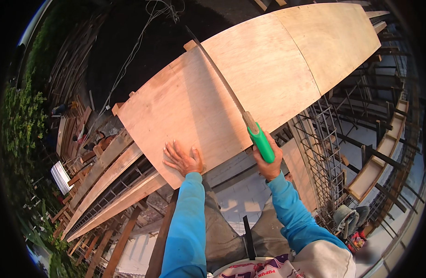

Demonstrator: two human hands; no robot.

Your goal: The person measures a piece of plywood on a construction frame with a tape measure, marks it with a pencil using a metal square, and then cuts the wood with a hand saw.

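A hand saw [222, 78] with a green handle is gripped in my right hand [270, 160], near the front edge of a plywood sheet [162, 106]. Its long blade stretches away from me across the sheet, and the tip reaches past the far edge. Whether the teeth are in the wood I cannot tell. My left hand [184, 158] lies flat on the sheet near its front left corner, fingers spread. Further right, another plywood panel [333, 41] continues beyond a seam.
Timber form boards with rebar inside [113, 190] run off to the lower left. A rebar cage [321, 143] stands on the right, near a bucket [345, 217]. A white surface [236, 199] lies far below, between my legs. Loose cables [125, 69] hang at the upper left.
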